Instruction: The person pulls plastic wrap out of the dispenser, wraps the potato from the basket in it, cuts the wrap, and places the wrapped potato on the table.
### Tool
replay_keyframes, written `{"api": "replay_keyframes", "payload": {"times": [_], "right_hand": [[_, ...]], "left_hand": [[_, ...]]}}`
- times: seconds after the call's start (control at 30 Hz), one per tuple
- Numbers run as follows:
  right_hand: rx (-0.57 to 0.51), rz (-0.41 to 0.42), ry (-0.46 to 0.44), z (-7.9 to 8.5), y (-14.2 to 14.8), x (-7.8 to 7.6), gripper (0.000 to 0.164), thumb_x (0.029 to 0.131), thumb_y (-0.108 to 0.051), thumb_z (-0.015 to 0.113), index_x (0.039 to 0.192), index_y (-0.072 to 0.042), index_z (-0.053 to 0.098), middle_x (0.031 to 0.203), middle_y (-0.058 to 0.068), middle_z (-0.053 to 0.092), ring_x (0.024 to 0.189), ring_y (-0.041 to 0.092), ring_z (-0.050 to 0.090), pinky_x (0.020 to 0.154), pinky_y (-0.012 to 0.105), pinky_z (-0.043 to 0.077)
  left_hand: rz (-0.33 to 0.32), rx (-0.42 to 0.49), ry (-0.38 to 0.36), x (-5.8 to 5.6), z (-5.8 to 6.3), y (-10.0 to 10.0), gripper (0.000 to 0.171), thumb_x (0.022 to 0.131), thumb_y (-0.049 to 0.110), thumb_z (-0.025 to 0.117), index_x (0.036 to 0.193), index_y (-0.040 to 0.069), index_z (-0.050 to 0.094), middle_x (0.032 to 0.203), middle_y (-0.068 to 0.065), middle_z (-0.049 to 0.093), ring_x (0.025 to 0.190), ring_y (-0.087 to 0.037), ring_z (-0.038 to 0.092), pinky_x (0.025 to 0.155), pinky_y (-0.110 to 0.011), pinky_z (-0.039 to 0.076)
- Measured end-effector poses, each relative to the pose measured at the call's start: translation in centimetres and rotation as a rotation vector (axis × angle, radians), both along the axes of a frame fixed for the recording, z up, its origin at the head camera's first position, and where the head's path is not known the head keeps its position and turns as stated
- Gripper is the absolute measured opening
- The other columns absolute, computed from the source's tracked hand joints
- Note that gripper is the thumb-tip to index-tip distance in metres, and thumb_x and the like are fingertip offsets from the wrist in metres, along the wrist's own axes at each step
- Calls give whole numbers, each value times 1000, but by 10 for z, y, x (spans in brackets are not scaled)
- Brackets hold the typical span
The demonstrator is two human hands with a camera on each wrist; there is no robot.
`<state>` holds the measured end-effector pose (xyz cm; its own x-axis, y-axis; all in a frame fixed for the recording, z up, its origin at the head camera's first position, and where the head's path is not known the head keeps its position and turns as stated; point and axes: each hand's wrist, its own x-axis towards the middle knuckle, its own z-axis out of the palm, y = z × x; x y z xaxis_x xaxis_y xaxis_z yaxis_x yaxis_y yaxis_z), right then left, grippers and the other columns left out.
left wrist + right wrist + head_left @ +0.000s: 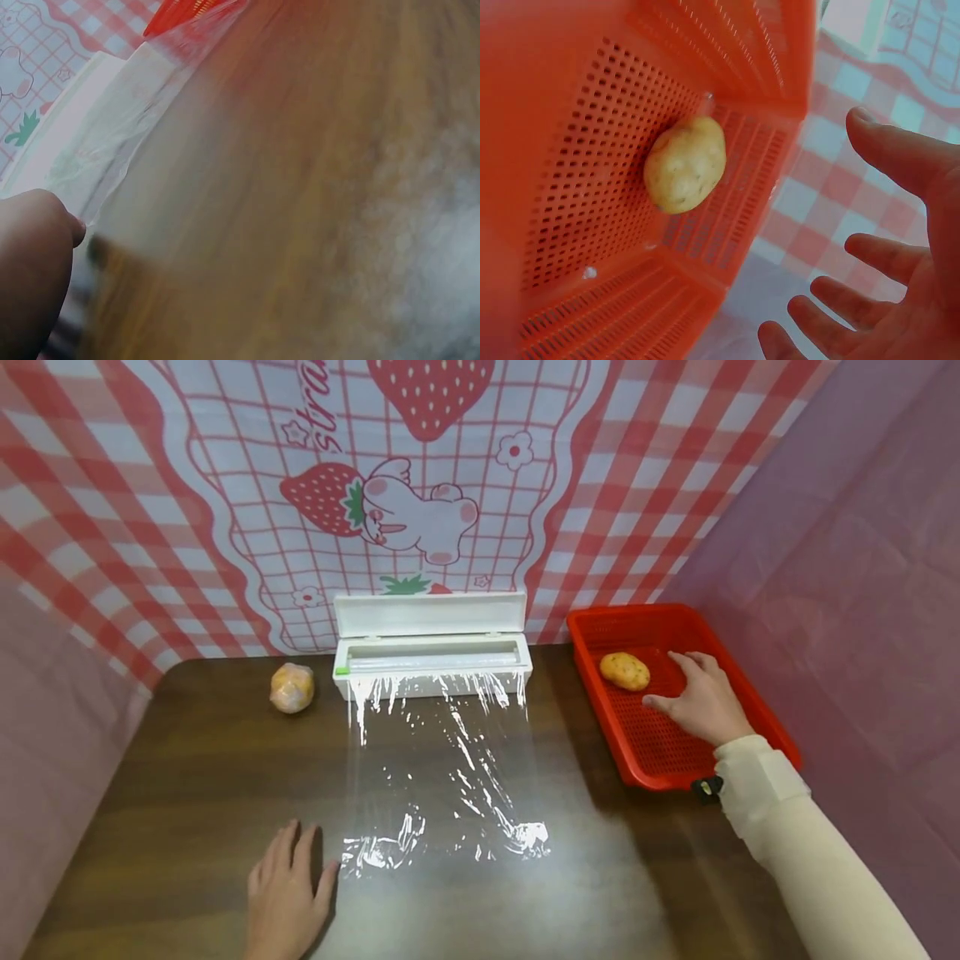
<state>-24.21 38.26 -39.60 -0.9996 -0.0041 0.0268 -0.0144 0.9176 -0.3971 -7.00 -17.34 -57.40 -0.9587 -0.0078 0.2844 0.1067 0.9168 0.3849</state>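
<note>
Potato in red basket, right hand spread beside it, film laid out mid-table

Potato (625, 671) sits in the far left part of the red basket (656, 747). Your right hand (701, 697) is over the basket, fingers apart, thumb wide, holding nothing; no contact with the potato. Next outward: clear film (442, 768) runs from the white dispenser (435, 685), lid (431, 614) up, toward you. Your left hand (288, 889) lies loose on the table (172, 827), palm down, holding nothing, thumb at the film's near left corner; touching or not, can't tell. Film-wrapped round item (292, 687) stands left of the dispenser

Risks, my guess: the potato could roll off if you only nudge it with your fingertips. The black wrist device (707, 789) could snag the basket's near rim if you drop your wrist. The film could crease or cling if your left thumb or sleeve drags it

Edges: purple curtain (847, 568) crowds the basket's right side, checked cloth (645, 485) its back. Only a strip of table separates basket from film, so the easiest way out looks to be up and toward you
</note>
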Motion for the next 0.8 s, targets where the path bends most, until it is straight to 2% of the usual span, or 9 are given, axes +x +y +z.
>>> {"api": "replay_keyframes", "payload": {"times": [0.17, 0.4, 0.57, 0.8], "right_hand": [[36, -15, -65, 1, 7, -19, 100, 87, -46, 77, 158, 1, 24, 153, 38, 20, 133, 59, 26, 105, 73, 27], [60, -45, -97, -8, 20, -42, 99, 86, -45, 78, 156, 3, 27, 152, 39, 22, 131, 60, 29, 104, 73, 29], [71, -59, -117, -18, 24, -54, 100, 85, -47, 78, 156, 2, 28, 152, 39, 22, 131, 61, 29, 102, 74, 30], [85, -59, -154, -33, 27, -66, 96, 85, -45, 78, 153, 4, 32, 148, 40, 27, 126, 60, 34, 100, 74, 34]], "left_hand": [[12, 16, 8, 0, -6, -1, 63, 91, 29, 70, 141, -2, 48, 146, -32, 40, 131, -51, 37, 99, -69, 30], [20, 8, 11, 0, -8, -1, 60, 91, 30, 69, 139, -3, 51, 145, -31, 41, 131, -51, 38, 99, -69, 30], [26, -4, 6, 0, -9, 0, 60, 91, 31, 69, 137, -3, 52, 145, -31, 41, 131, -50, 38, 98, -68, 31], [30, -3, 36, 1, -9, -2, 59, 89, 30, 71, 134, -4, 55, 143, -30, 44, 129, -49, 41, 96, -67, 32]]}}
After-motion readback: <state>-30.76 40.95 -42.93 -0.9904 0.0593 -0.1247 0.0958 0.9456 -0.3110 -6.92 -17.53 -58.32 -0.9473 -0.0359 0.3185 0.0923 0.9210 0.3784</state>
